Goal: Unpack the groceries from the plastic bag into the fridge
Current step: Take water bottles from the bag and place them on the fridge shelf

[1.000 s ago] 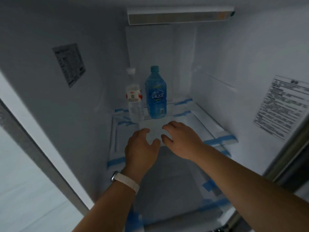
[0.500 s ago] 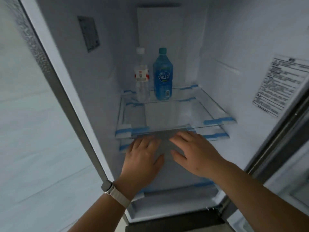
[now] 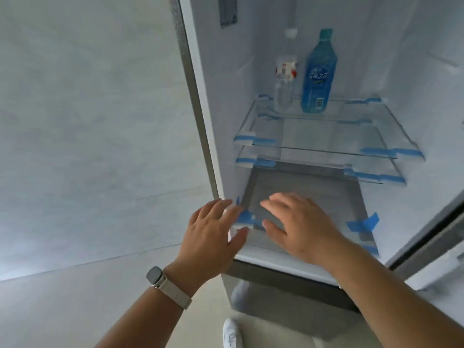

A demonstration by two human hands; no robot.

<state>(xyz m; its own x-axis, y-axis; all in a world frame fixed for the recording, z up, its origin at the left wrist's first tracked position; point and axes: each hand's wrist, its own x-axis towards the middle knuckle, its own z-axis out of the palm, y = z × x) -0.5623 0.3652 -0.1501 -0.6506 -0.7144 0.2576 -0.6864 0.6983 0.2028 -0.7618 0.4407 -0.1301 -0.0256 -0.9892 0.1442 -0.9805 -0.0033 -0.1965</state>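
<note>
Both hands are hovering with fingers spread, holding nothing, at the fridge's (image 3: 221,101) lower front edge, left hand (image 3: 213,229) just beside right hand (image 3: 301,227); the blue bottle (image 3: 318,74) and clear bottle (image 3: 285,81) are standing upright together on the top glass shelf (image 3: 339,131), well behind them.

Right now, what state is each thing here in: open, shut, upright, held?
Fridge: open.
Upper glass shelf: in place, edges taped blue.
Blue bottle: upright, capped, on that shelf.
Clear bottle: upright, capped, left of the blue one.
Left hand: open, holds nothing.
Right hand: open, holds nothing.
</note>
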